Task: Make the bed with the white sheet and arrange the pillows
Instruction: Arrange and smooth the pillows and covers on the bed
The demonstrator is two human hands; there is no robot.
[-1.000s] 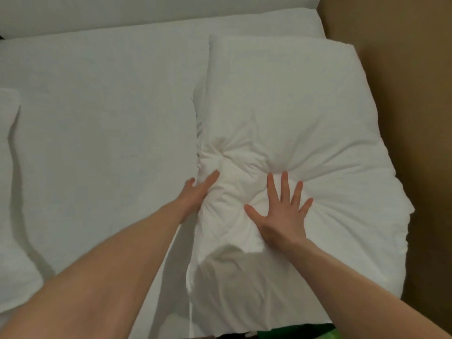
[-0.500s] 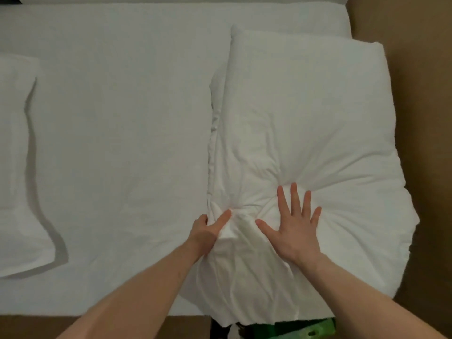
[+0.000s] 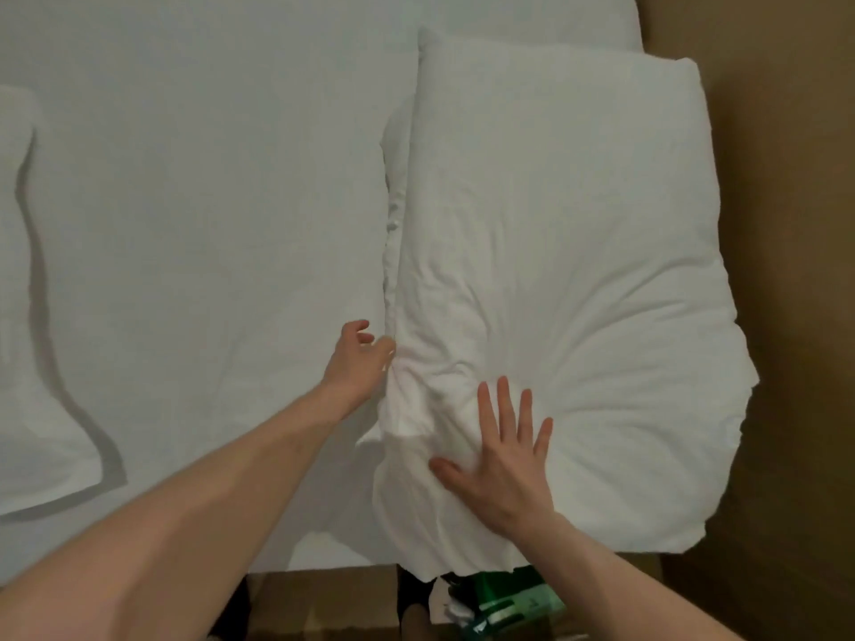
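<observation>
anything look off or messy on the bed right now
Yes: the big pillow is dented and bunched into creases where the right hand presses it, and its near end overhangs the bed's edge. The left hand touches its side.

A large pillow point(image 3: 555, 270) lies on the sheet's point(image 3: 208, 224) right side; a second pillow point(image 3: 27, 363) lies at the far left edge.
</observation>
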